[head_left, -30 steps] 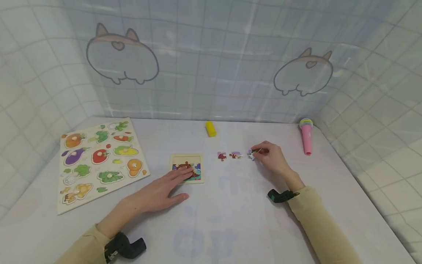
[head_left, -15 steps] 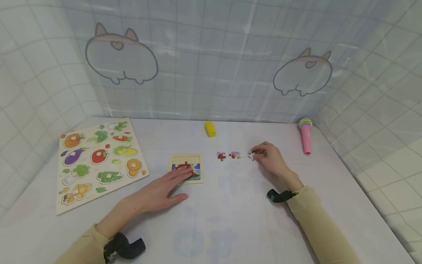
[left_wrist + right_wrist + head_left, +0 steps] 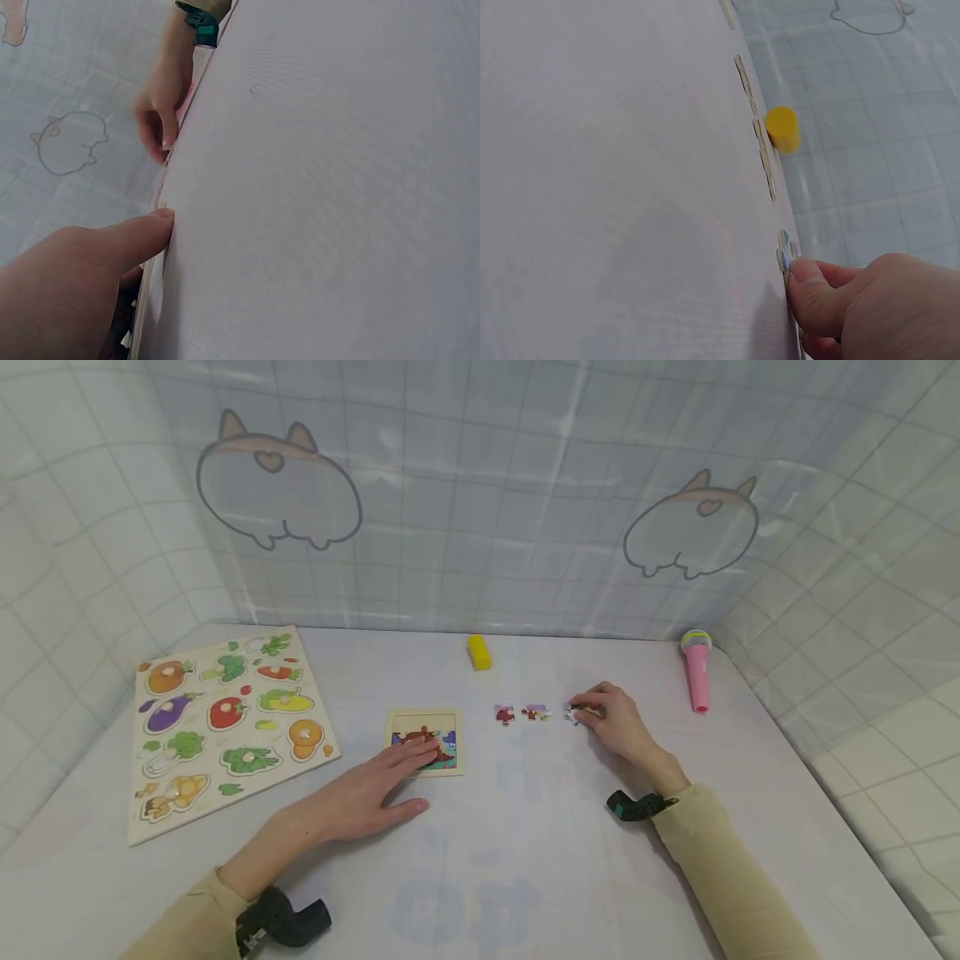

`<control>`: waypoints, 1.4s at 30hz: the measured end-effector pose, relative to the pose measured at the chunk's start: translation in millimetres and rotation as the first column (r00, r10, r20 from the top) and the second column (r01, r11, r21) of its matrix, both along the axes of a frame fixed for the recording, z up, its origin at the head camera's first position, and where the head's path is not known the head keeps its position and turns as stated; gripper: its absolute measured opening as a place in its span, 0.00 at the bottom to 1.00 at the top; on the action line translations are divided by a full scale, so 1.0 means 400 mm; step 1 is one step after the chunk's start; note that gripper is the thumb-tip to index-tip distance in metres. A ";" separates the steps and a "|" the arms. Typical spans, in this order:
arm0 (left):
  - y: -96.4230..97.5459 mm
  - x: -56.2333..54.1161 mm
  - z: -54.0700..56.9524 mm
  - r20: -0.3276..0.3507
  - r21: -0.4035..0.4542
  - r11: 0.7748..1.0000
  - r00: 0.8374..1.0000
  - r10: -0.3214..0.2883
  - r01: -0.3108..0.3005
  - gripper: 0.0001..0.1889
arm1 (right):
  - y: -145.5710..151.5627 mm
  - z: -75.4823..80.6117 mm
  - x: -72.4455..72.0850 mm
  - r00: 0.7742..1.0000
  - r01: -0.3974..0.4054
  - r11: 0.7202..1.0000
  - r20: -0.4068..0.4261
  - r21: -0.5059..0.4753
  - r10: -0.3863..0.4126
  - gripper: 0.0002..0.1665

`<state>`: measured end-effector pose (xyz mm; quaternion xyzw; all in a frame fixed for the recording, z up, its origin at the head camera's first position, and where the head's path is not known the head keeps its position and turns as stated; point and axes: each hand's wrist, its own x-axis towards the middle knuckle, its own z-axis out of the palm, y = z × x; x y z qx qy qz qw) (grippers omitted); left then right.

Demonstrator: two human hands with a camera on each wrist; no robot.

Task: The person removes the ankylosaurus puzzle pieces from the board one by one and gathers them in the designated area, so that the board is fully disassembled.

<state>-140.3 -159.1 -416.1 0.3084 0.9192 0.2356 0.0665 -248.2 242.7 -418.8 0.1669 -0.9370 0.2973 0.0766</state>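
Note:
My left hand lies with fingers extended over a small framed jigsaw puzzle, its fingertips resting on the picture. The lower part of the frame shows a colourful picture with a brown figure, partly hidden under the fingers; bare wood shows along the top. My right hand pinches a jigsaw piece between thumb and fingers, low at the tabletop. In the right wrist view, the edge of that jigsaw piece sticks out past the thumb. Two loose pieces, one reddish and one purple-topped, lie between the hands.
A large vegetable peg board lies at the left. Behind the loose pieces is a yellow block. A pink toy microphone lies at the far right. Tiled-pattern sheeting rises behind the white table.
My right fingers have shifted slightly, and the jigsaw piece they pinch, tilted up earlier, now looks flatter. My left hand has stayed on the framed puzzle.

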 end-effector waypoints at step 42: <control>-0.097 0.032 0.002 -0.073 -0.019 0.999 0.997 0.038 -0.039 0.31 | -0.026 0.012 0.013 0.995 0.063 0.997 -0.080 -0.041 -0.067 0.09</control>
